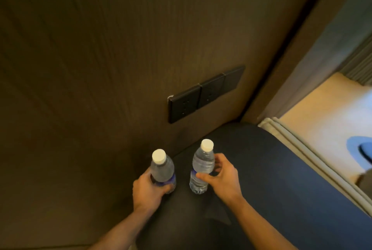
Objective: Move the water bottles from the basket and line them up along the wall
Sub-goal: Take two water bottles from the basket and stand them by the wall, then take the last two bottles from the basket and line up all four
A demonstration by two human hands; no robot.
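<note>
Gripping the lower body of the left bottle (162, 170), the left hand (148, 190) has fingers wrapped around the blue label band, clamped on. Right hand (222, 179) sits at the right bottle (202, 167), thumb touching the front of its middle, fingers spread loosely behind it; not a full clamp, and whether the fingers touch the plastic cannot be told. Both bottles are clear plastic, white caps, upright, standing on the dark desk (271, 179) surface, side by side with a small gap between them. Left bottle is just beside the brown wood-grain wall (100, 68); right bottle is near the wall too, a bit farther along it to the right. Bare forearms enter from the bottom edge. On the wall above the bottles, a row of three dark socket plates (205, 94). Right of the desk, a pale padded edge (302, 149), then light floor (326, 120) with a blue patch (354, 145). Basket not in view.
</note>
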